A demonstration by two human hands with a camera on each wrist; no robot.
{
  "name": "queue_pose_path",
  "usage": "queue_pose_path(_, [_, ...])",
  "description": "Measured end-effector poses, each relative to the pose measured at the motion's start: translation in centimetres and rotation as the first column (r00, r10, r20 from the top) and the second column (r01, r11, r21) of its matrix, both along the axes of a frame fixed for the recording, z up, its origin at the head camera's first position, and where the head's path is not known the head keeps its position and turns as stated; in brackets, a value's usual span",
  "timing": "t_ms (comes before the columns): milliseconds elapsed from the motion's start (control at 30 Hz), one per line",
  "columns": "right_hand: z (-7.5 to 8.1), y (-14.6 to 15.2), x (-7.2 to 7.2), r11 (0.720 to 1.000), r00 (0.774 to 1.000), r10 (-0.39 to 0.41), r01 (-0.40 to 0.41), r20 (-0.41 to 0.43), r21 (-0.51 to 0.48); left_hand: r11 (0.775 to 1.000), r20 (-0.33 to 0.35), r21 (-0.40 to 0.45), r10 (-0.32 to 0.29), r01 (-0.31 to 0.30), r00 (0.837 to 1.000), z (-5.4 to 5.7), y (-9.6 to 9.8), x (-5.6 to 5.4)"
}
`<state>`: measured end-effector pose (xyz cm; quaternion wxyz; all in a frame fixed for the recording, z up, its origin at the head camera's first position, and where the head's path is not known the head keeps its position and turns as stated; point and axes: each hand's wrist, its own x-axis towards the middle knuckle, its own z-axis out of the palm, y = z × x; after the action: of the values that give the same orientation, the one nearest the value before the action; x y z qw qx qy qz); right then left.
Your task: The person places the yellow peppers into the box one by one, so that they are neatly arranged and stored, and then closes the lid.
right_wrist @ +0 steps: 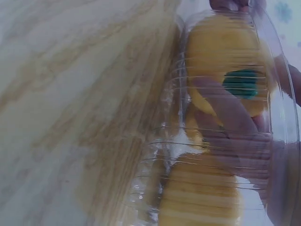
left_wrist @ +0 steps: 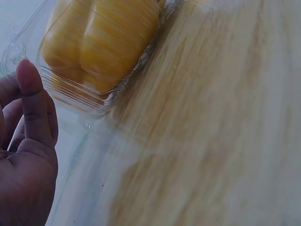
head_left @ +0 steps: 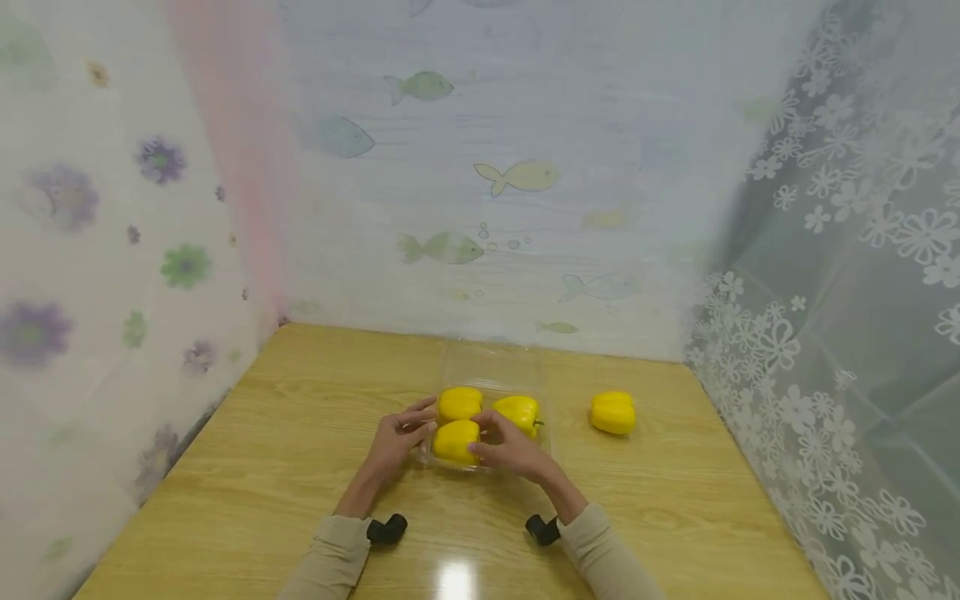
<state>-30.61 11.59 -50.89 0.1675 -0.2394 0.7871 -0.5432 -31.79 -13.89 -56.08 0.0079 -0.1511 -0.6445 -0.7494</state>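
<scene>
A clear plastic clamshell container stands on the table with its lid raised at the back. Inside it are three yellow bell peppers: one at the back left, one at the right and one at the front left. My right hand reaches in and holds the front-left pepper between thumb and fingers. Through the ribbed wall, the right wrist view shows those fingers against a pepper beside its green stem. My left hand pinches the container's left rim, thumb on the edge.
Another yellow bell pepper lies on the wooden table, to the right of the container. Fish-patterned sheeting hangs behind the table, with flowered sheets on both sides.
</scene>
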Motion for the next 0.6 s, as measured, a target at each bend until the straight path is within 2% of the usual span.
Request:
queue_pose_path(333, [0.28,0.0,0.16,1.0,1.0,-0.011,0.011,-0.001,-0.001,1.0,0.03,-0.021,0.018,-0.018,0.999,-0.23,0.02,0.01])
queue_pose_path(600, [0.78,0.37,0.37,0.997,0.998,-0.003,0.008,-0.062,0.082,0.999,0.029,-0.036,0.015,-0.014,0.999,-0.07,0.04,0.47])
